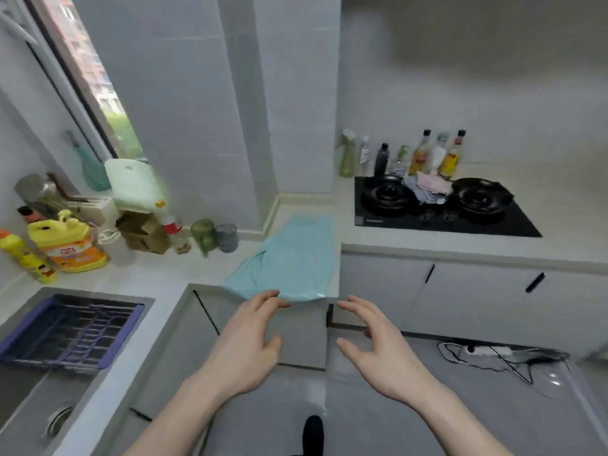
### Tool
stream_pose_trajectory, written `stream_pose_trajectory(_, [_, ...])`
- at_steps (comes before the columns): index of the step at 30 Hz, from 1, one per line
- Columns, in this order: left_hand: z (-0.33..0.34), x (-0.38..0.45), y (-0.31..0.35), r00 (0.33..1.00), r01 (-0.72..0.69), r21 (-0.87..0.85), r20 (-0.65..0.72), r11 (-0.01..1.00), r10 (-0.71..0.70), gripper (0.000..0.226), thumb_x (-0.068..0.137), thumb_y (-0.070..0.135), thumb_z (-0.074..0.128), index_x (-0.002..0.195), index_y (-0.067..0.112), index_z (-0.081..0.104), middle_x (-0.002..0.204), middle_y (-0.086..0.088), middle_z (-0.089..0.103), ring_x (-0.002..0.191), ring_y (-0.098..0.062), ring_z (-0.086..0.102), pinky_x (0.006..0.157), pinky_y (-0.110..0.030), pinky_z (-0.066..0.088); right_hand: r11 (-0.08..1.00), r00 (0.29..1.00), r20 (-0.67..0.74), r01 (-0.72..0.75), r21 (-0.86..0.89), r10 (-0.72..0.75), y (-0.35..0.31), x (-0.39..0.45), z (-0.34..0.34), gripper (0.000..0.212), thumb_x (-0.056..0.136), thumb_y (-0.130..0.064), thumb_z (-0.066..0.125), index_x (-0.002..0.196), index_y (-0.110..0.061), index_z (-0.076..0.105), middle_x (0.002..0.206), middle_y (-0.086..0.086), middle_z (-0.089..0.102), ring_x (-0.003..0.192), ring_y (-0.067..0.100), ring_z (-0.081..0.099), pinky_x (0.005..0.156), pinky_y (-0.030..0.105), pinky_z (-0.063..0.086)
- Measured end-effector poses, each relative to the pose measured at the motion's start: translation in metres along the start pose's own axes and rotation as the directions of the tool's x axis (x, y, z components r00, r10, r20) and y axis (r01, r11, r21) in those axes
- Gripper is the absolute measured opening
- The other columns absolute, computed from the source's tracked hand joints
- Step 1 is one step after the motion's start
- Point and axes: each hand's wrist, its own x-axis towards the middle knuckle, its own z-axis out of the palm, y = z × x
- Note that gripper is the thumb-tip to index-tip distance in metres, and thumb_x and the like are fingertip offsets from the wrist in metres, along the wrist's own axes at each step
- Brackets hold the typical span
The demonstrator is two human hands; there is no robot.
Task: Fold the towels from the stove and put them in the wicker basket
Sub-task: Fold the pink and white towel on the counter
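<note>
Both hands, left hand and right hand, are hovering spread and empty beside the blue towel lying on the counter; grasping its near corners evenly should be giving a square fold.

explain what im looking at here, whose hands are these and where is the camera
One picture, from a camera worn on a person's head, looking down at a kitchen corner. The left hand and right hand are bare, fingers loosely spread, holding nothing. Just past them a light blue towel lies flat on the counter, its near edge hanging over. More crumpled towels sit on the black stove, bottles behind. The sink is on the left. No wicker basket is in view.
</note>
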Motion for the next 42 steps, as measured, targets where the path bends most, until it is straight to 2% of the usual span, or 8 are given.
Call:
stream_pose_trajectory(3, [0.021, 0.061, 0.024, 0.995, -0.100, -0.024, 0.027, 0.995, 0.101, 0.050, 0.092, 0.020, 0.061, 0.137, 0.041, 0.049, 0.154, 0.022, 0.033, 0.144, -0.003, 0.029, 0.114, -0.018, 0.023, 0.996, 0.992, -0.090, -0.094, 0.000, 0.094, 0.031, 0.010, -0.038, 0.054, 0.094, -0.035, 0.065, 0.143, -0.047, 0.044, 0.154, -0.029, 0.029, 0.141, -0.008, 0.031, 0.119, 0.029, 0.032])
stream_pose_trajectory(8, [0.049, 0.151, 0.059, 0.976, -0.201, -0.074, 0.072, 0.977, 0.206, 0.047, 0.095, 0.023, 0.059, 0.137, 0.040, 0.049, 0.155, 0.023, 0.033, 0.143, -0.004, 0.032, 0.114, -0.020, 0.027, 0.981, 0.960, -0.210, -0.193, -0.009, 0.186, 0.072, 0.046, -0.092, 0.054, 0.092, -0.036, 0.066, 0.141, -0.047, 0.046, 0.154, -0.030, 0.030, 0.141, -0.006, 0.034, 0.118, 0.032, 0.034])
stream_pose_trajectory(13, [0.063, 0.234, 0.077, 0.951, -0.271, -0.093, 0.126, 0.958, 0.281, 0.049, 0.095, 0.023, 0.059, 0.138, 0.042, 0.047, 0.153, 0.025, 0.031, 0.142, -0.003, 0.031, 0.110, -0.013, 0.023, 0.973, 0.930, -0.288, -0.232, 0.014, 0.227, 0.097, 0.089, -0.140, 0.054, 0.092, -0.036, 0.066, 0.139, -0.050, 0.045, 0.152, -0.035, 0.030, 0.140, -0.006, 0.035, 0.118, 0.032, 0.036])
stream_pose_trajectory(19, [0.089, 0.322, 0.115, 0.913, -0.335, -0.121, 0.201, 0.934, 0.354, 0.048, 0.093, 0.024, 0.059, 0.136, 0.042, 0.049, 0.155, 0.022, 0.031, 0.139, -0.008, 0.038, 0.116, -0.026, 0.031, 0.949, 0.862, -0.400, -0.306, 0.080, 0.312, 0.132, 0.108, -0.186, 0.053, 0.091, -0.031, 0.068, 0.135, -0.052, 0.048, 0.148, -0.036, 0.035, 0.130, -0.018, 0.035, 0.112, 0.026, 0.040])
stream_pose_trajectory(23, [0.117, 0.369, 0.148, 0.877, -0.393, -0.120, 0.251, 0.912, 0.410, 0.046, 0.094, 0.026, 0.060, 0.136, 0.042, 0.048, 0.154, 0.024, 0.031, 0.141, -0.004, 0.036, 0.116, -0.022, 0.029, 0.941, 0.831, -0.444, -0.321, 0.111, 0.336, 0.159, 0.117, -0.220, 0.050, 0.092, -0.031, 0.067, 0.134, -0.052, 0.049, 0.147, -0.035, 0.034, 0.127, -0.023, 0.032, 0.109, 0.022, 0.040])
stream_pose_trajectory(29, [0.169, 0.443, 0.198, 0.871, -0.362, -0.137, 0.303, 0.922, 0.387, 0.046, 0.092, 0.026, 0.063, 0.134, 0.039, 0.051, 0.150, 0.022, 0.033, 0.136, -0.004, 0.042, 0.107, -0.018, 0.031, 0.939, 0.823, -0.454, -0.313, 0.143, 0.343, 0.218, 0.133, -0.281, 0.048, 0.093, -0.034, 0.067, 0.132, -0.055, 0.048, 0.148, -0.039, 0.031, 0.132, -0.015, 0.035, 0.111, 0.022, 0.038])
stream_pose_trajectory(36, [0.220, 0.524, 0.263, 0.927, -0.222, -0.145, 0.276, 0.964, 0.255, 0.044, 0.090, 0.024, 0.068, 0.132, 0.033, 0.056, 0.139, 0.023, 0.035, 0.119, -0.003, 0.049, 0.102, -0.020, 0.036, 0.947, 0.856, -0.406, -0.301, 0.113, 0.321, 0.297, 0.167, -0.377, 0.047, 0.094, -0.034, 0.066, 0.132, -0.054, 0.047, 0.145, -0.041, 0.031, 0.132, -0.018, 0.033, 0.115, 0.028, 0.038])
stream_pose_trajectory(42, [0.254, 0.575, 0.293, 0.936, -0.107, -0.092, 0.327, 0.990, 0.132, 0.048, 0.090, 0.023, 0.065, 0.136, 0.028, 0.054, 0.143, 0.017, 0.031, 0.134, -0.010, 0.044, 0.102, -0.018, 0.030, 0.952, 0.904, -0.301, -0.293, 0.084, 0.304, 0.340, 0.210, -0.437, 0.047, 0.093, -0.038, 0.064, 0.134, -0.054, 0.047, 0.144, -0.041, 0.030, 0.130, -0.016, 0.037, 0.113, 0.027, 0.039])
